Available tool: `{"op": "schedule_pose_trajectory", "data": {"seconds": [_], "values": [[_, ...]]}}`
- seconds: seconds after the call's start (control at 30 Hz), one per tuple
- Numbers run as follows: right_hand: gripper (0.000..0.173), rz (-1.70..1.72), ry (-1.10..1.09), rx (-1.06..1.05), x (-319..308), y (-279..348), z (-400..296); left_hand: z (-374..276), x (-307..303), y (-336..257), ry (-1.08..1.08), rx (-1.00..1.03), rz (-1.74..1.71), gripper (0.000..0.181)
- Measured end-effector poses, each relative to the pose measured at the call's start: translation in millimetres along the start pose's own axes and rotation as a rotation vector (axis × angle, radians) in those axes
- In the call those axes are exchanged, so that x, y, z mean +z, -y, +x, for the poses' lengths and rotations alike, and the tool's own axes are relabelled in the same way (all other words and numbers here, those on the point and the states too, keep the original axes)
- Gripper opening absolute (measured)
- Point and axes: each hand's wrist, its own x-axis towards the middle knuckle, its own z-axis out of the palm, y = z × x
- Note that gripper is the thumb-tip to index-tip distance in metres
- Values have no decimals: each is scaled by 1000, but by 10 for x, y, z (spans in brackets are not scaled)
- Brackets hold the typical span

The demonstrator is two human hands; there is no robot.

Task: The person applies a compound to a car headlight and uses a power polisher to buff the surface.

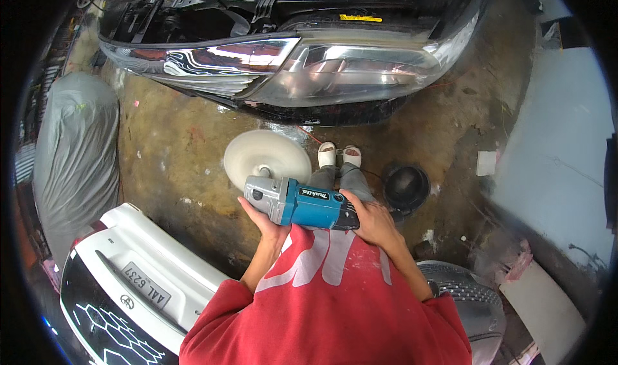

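Observation:
Across my waist lies a teal and grey Makita polisher (pixel 314 202). My left hand (pixel 265 222) supports its metal gear head from below. My right hand (pixel 379 220) grips the black rear end near the round button. A large whitish polishing pad (pixel 265 155) sits on the spindle, facing away from me. Its surface is smeared in circles, as if spinning. Beyond the pad, apart from it, is the front of a black car with a clear headlamp (pixel 347 70) and chrome grille trim (pixel 217 58). The fingers under the tool are partly hidden.
A black bucket (pixel 405 187) stands right of my feet. At lower left is a white car trunk lid (pixel 159 268) bearing a plate. A grey-covered object (pixel 79 162) stands at left. Pale panels (pixel 560 147) line the right, and a grey car part (pixel 463 297) lies at lower right.

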Motion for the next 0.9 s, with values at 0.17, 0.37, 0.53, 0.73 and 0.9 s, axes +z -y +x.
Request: {"op": "schedule_pose_trajectory", "data": {"seconds": [0.17, 0.37, 0.53, 0.73, 0.9], "values": [[81, 40, 33, -30, -140, -133, 0, -79, 53, 139, -109, 21, 33, 81], [86, 15, 90, -74, -399, -207, -26, -229, 132, 262, -50, 25, -44, 86], [96, -84, 120, -151, -721, -7, -171, -362, 219, 133, -85, -89, -18, 83], [94, 284, 244, 189, -762, -36, -300, -45, 164, -431, -34, 83, 33, 78], [60, 43, 141, 24, -409, -532, -418, 156, -36, -642, -92, -4, -15, 80]]}}
